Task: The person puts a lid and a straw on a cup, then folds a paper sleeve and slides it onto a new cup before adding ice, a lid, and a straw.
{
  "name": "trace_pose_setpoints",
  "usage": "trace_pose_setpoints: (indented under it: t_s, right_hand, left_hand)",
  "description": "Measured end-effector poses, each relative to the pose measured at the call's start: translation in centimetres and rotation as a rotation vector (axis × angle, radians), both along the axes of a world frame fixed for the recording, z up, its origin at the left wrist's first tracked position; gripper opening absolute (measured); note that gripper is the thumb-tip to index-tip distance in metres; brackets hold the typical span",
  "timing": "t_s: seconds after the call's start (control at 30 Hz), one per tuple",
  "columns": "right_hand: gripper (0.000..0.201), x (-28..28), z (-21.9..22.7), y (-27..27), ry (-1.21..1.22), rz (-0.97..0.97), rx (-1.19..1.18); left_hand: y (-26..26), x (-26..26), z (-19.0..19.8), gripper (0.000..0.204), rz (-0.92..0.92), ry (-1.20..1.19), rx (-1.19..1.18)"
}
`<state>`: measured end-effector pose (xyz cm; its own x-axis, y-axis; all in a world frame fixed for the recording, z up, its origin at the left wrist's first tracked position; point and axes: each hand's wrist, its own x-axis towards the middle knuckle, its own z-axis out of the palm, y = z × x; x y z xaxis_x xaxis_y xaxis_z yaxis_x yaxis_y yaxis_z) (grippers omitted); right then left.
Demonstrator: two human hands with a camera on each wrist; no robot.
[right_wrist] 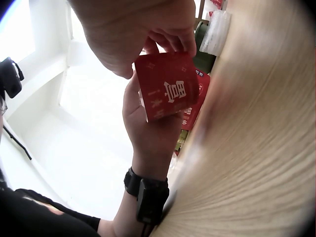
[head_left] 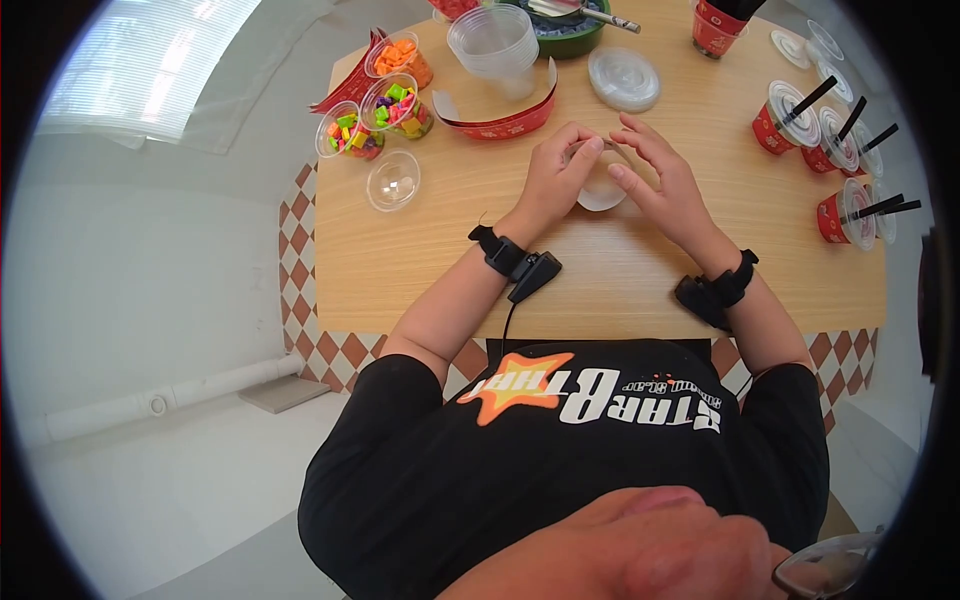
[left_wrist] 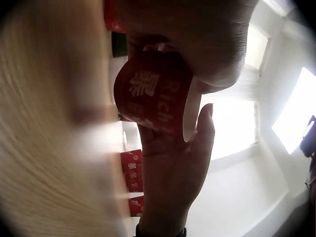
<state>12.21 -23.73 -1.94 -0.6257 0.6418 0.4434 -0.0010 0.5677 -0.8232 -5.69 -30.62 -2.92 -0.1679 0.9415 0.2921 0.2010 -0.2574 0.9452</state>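
Observation:
Both hands hold a red paper cup sleeve (left_wrist: 153, 91) with pale printed characters, bent into a ring with a whitish inside. From above, only its pale inside (head_left: 603, 190) shows between the hands. On the left side my left hand (head_left: 558, 175) curls round it, thumb over the near rim. My right hand (head_left: 665, 190) grips the opposite side, its thumb at the rim and its fingers round the far edge. In the right wrist view the printed face (right_wrist: 168, 86) is turned to the camera, between the right fingers above and the left palm (right_wrist: 153, 133) below.
Ahead stand stacked clear cups (head_left: 490, 45), a red paper tray (head_left: 500, 128), flat lids (head_left: 625, 80) and a green bowl (head_left: 570, 42). Cups of coloured pieces (head_left: 398, 105) and a dome lid (head_left: 394, 182) are at left. Several red-sleeved cups with black straws (head_left: 785, 118) stand at right.

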Motion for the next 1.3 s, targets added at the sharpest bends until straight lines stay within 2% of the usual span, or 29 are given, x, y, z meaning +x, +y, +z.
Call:
trace_pose_setpoints:
  t_s: [0.03, 0.07, 0.13, 0.17, 0.23, 0.33, 0.43, 0.47, 0.53, 0.67, 0.73, 0.83, 0.93, 1.07, 1.13, 1.23, 1.3]
  right_hand:
    - [0.034, 0.1, -0.3, 0.3, -0.102, -0.095, 0.195]
    - [0.034, 0.2, -0.4, 0.4, -0.104, -0.088, 0.205]
    - [0.034, 0.2, -0.4, 0.4, -0.084, 0.039, -0.244]
    - [0.034, 0.2, -0.5, 0.4, -0.092, 0.044, -0.235]
    - [0.032, 0.0, -0.9, 0.5, -0.093, 0.046, -0.305]
    - [0.028, -0.1, -1.0, 1.2, -0.151, 0.03, -0.317]
    - [0.026, -0.5, 0.1, 1.7, -0.244, 0.041, -0.254]
    - [0.026, -0.7, 0.6, 1.9, -0.254, 0.046, -0.241]
    - [0.023, -1.1, 1.9, 2.1, -0.4, 0.025, -0.027]
    - [0.019, -2.2, 3.3, 2.7, -0.541, 0.001, 0.06]
    - [0.017, -2.5, 3.4, 2.8, -0.573, 0.008, 0.129]
    - [0.016, -2.8, 4.2, 2.7, -0.66, 0.014, 0.175]
    - [0.016, -3.3, 4.3, 2.8, -0.71, 0.003, 0.247]
    - [0.018, -3.8, 4.0, 3.0, -0.75, 0.021, 0.316]
    - [0.02, -4.0, 3.4, 3.1, -0.7, -0.001, 0.385]
    - [0.022, -4.2, 5.0, 3.3, -0.811, 0.036, 0.425]
    - [0.022, -4.1, 6.4, 4.4, -0.759, 0.049, 0.358]
  left_hand:
    - [0.1, -0.3, -0.5, 0.023, 0.016, 0.008, -0.144]
    - [0.3, -0.5, -0.9, 0.023, 0.022, 0.004, -0.135]
    - [0.7, -0.4, -1.7, 0.023, 0.004, -0.112, -0.218]
    - [0.8, -0.2, -1.7, 0.023, 0.009, -0.119, -0.209]
    - [0.9, 0.3, -1.7, 0.024, 0.017, -0.346, -0.186]
    - [1.4, -0.2, -3.1, 0.024, 0.012, -0.348, -0.176]
    - [1.4, -0.2, -3.3, 0.024, 0.005, -0.293, -0.147]
    - [1.3, -0.1, -2.8, 0.024, 0.011, -0.302, -0.134]
    - [0.9, 0.2, -1.8, 0.023, -0.027, -0.388, -0.208]
    - [0.9, 0.6, -2.0, 0.022, 0.019, -0.444, -0.134]
    - [1.5, 0.2, -2.9, 0.021, -0.001, -0.309, -0.063]
    - [1.9, 0.1, -3.6, 0.021, -0.018, -0.322, -0.028]
    - [1.6, 0.1, -3.2, 0.021, -0.063, -0.413, -0.134]
    - [2.4, 0.2, -4.1, 0.022, -0.055, -0.346, -0.006]
    - [1.4, 0.3, -2.4, 0.022, -0.09, -0.478, -0.154]
    - [0.7, 0.8, -1.3, 0.02, -0.046, -0.569, -0.118]
    - [1.3, 0.7, -2.3, 0.018, -0.017, -0.525, -0.098]
